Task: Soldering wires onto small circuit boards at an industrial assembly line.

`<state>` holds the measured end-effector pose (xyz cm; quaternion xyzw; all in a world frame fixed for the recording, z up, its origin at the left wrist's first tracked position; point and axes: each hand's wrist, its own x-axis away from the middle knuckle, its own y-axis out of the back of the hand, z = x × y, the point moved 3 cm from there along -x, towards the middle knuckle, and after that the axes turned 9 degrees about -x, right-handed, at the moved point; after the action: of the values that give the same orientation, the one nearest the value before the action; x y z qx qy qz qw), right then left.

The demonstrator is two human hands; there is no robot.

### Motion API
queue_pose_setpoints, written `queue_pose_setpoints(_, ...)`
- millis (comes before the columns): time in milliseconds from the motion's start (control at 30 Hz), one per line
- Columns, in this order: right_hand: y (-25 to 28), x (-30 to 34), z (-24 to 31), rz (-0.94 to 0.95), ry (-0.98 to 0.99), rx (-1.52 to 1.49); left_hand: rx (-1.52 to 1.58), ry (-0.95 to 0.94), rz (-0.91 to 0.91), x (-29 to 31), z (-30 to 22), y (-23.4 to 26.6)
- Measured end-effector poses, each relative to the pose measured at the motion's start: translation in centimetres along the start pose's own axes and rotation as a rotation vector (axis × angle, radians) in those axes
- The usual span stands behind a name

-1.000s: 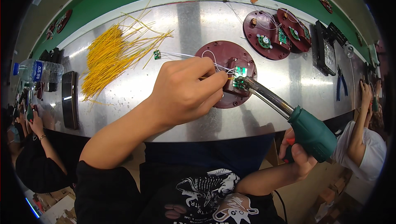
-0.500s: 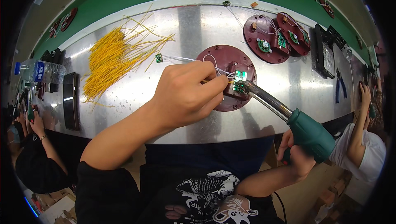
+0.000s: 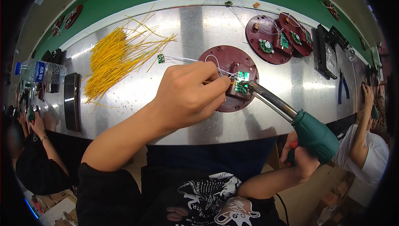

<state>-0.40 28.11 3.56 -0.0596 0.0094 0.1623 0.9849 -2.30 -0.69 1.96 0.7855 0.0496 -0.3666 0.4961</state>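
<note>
Left of the round maroon plastic disc (image 3: 235,54), on the shiny metal surface (image 3: 178,34), lies a loose sheaf of thin yellow wires (image 3: 109,59); between sheaf and disc sits a small square green circuit board (image 3: 161,59), its white wires running rightward to the disc; the left hand (image 3: 193,91) hangs over the disc's left side, its fingers together and apparently clamped on a single thin yellow strand (image 3: 232,83), of which only a short bit shows; the strand points right, toward the rectangular green circuit board (image 3: 242,76) on the disc's right half, which lies just beyond those fingertips; above and right of the disc lie two more maroon discs (image 3: 256,46); the soldering gun with dark metal barrel and green plastic handle (image 3: 305,126) slants from the disc's lower right up and leftward, its long axis aimed at the rectangular board, though I cannot tell whether the tip touches it; the right hand (image 3: 305,163), fingers closed around the handle, is well apart from the disc at its lower right, so the left hand is much the nearer.
</note>
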Motion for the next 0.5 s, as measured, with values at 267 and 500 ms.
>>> queue_pose_setpoints(267, -0.07, -0.02, -0.16, -0.037, -0.008, 0.0, -0.004, 0.002, 0.008, -0.07, -0.12, -0.09)
queue_pose_setpoints(500, 0.22, 0.13, -0.72, -0.037, -0.022, -0.045, -0.001, 0.004, 0.0, -0.12, -0.13, 0.0)
